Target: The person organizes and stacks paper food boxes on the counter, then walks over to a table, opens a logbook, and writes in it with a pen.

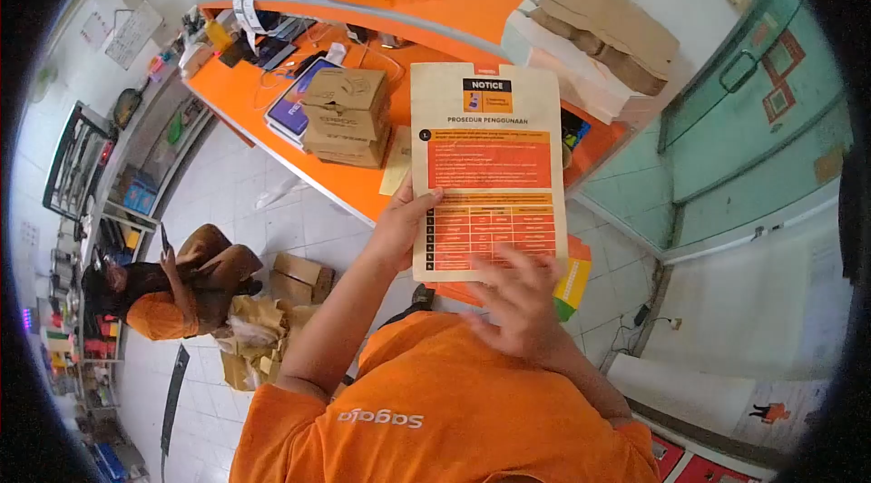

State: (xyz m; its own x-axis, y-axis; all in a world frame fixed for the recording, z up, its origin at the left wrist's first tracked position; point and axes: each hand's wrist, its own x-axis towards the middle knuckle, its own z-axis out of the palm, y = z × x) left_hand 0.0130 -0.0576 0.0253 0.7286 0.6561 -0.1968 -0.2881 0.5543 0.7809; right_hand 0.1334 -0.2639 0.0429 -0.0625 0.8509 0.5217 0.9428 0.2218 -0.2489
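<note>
A printed notice sheet (488,156), cream with orange text blocks and a table, is held upright in front of my chest. My left hand (406,224) pinches its left edge, the thumb lying on the printed face. My right hand (519,302) is in front of the sheet's lower right part, its fingers spread and slightly blurred. Nothing shows in that hand; whether its fingertips touch the paper I cannot tell. Behind the sheet, on the orange desk (263,143), sits a closed cardboard box (347,116).
A flat blue-and-white box (304,97) lies beside the cardboard box. Flat cardboard pieces (608,25) are stacked at the right. A person (181,288) in an orange shirt sits low at the left, near cardboard boxes (299,279) on the floor. A green glass door (744,93) stands at the right.
</note>
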